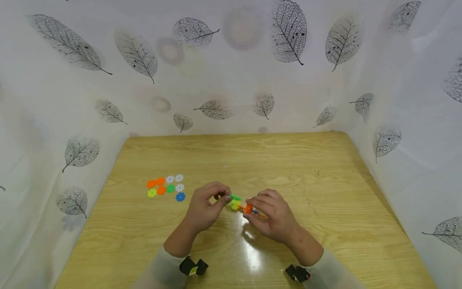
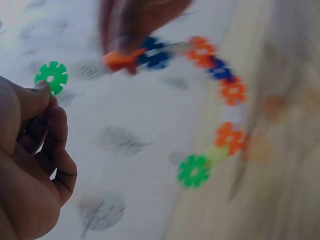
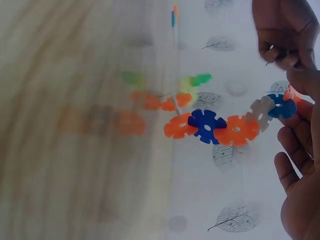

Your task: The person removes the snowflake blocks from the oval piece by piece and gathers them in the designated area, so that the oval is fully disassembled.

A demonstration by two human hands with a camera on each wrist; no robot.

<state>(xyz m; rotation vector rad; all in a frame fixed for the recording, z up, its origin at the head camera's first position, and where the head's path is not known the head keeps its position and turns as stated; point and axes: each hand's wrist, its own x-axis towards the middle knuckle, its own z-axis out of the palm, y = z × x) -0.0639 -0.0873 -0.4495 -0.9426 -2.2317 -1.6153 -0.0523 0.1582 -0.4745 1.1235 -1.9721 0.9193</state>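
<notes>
My left hand [image 1: 208, 206] pinches a green notched plastic disc [image 2: 51, 77] between thumb and fingertips. My right hand [image 1: 272, 216] grips an orange disc [image 2: 119, 61] at one end of a curved chain of interlocked discs. Along the chain come a blue disc [image 2: 155, 53], orange discs [image 3: 237, 130], a dark blue disc [image 3: 207, 127], pale whitish ones and a yellow one [image 1: 235, 205]. A green disc [image 2: 194, 171] forms the other end, hanging free. Both hands are close together above the table; the green disc in my left hand is apart from the right hand's orange disc.
On the left of the wooden table [image 1: 288, 160] lie several loose discs in rows, among them a blue disc [image 1: 180, 196], a green disc [image 1: 170, 188] and a white disc [image 1: 179, 178]. A leaf-patterned cloth [image 1: 231, 80] surrounds the table at the back and sides.
</notes>
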